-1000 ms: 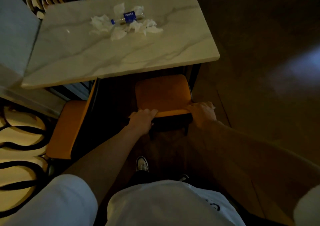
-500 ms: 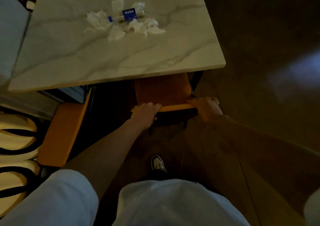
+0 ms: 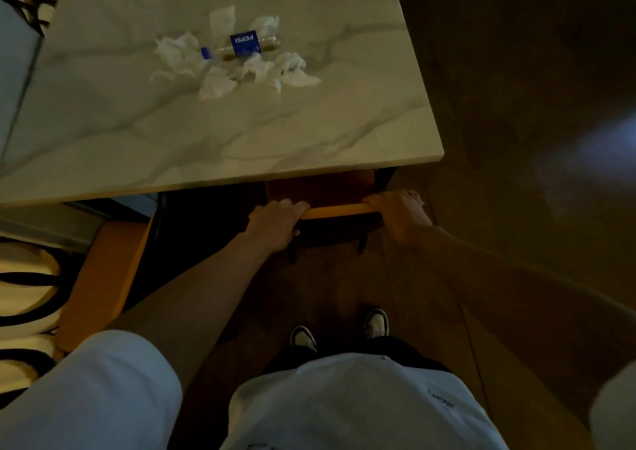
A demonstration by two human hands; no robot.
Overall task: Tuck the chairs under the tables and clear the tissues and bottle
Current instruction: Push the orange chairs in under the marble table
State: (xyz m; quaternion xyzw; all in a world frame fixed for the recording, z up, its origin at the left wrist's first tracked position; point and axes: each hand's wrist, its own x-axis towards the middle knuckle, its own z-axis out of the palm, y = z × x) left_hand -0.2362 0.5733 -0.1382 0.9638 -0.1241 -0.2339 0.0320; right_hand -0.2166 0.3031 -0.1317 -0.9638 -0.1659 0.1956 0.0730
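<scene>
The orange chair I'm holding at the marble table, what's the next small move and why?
Probably let go and turn to the other chair. Both hands, left hand and right hand, grip the orange chair by its top edge, and its seat sits mostly under the marble table. The other chair stands out, and tissues and the bottle wait.

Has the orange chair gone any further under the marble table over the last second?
Yes. The orange chair has slid forward under the marble table: far less of its seat shows past the table's near edge.
</scene>
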